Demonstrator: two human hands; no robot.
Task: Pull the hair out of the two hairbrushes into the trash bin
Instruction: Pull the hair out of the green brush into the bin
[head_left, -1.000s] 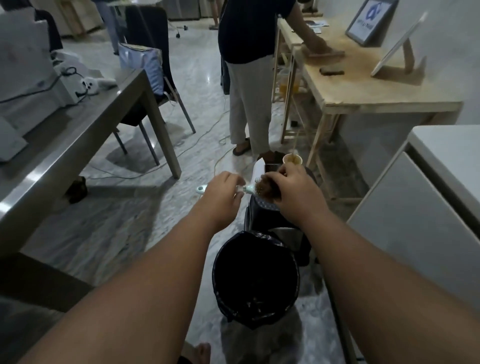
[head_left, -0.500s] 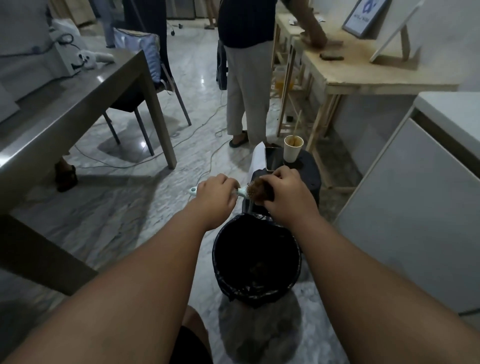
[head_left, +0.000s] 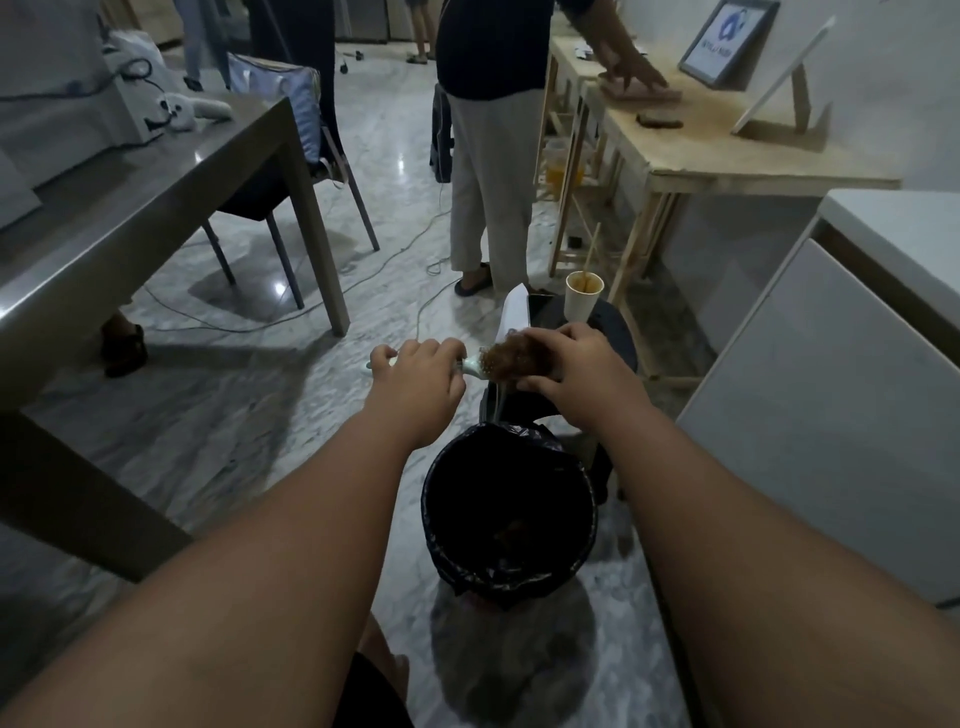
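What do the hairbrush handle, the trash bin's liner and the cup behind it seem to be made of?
The hairbrush handle: smooth pale surface with a slight sheen, probably plastic. The liner: thin black plastic film, glossy and crinkled at the rim. The cup: matte beige wall, likely paper.

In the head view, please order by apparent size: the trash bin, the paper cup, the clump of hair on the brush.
1. trash bin, clearly largest.
2. clump of hair.
3. paper cup, slightly smaller, but it stands farther away, so ranks 2 and 3 are unsure.
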